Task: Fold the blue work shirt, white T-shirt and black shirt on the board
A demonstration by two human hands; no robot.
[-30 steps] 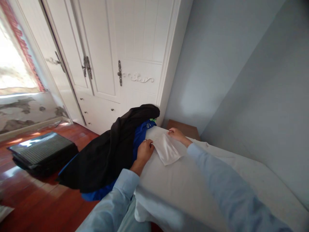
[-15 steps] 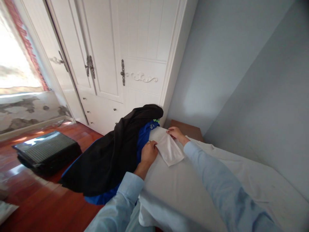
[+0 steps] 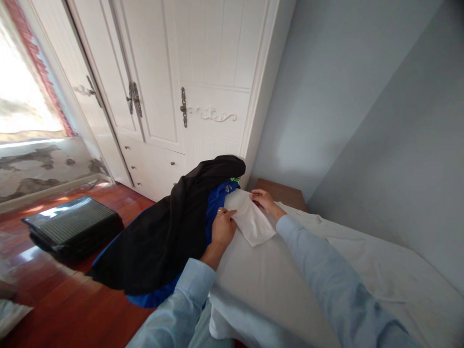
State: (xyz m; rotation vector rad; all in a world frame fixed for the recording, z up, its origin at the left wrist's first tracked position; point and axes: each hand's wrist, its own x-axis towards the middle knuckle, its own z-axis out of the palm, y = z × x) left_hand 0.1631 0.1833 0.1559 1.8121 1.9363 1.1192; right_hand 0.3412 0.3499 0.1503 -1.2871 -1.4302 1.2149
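Observation:
A small white cloth (image 3: pixel 256 227) lies flat on the pale cloth cover (image 3: pixel 261 280), its near corner pointing toward me. My left hand (image 3: pixel 224 226) is at the cloth's left edge, with the fingers bent and the fingertips on it; a ring shows on one finger. At the far right edge, my right hand (image 3: pixel 264 199) pinches the fabric between thumb and fingers. Just left of my left hand, a black garment (image 3: pixel 177 217) lies draped over a blue garment (image 3: pixel 214 205), both hanging over the side.
A white wardrobe (image 3: pixel 213 63) stands behind the garments, beside a grey wall (image 3: pixel 326 96). A brown wooden piece (image 3: pixel 282 192) sits in the corner. On the red wood floor (image 3: pixel 68 299) at left rests a dark, plastic-wrapped case (image 3: pixel 76 224).
My left index finger has straightened a little at the cloth's edge. The right fingers have shifted slightly; the white cloth stays nearly in place.

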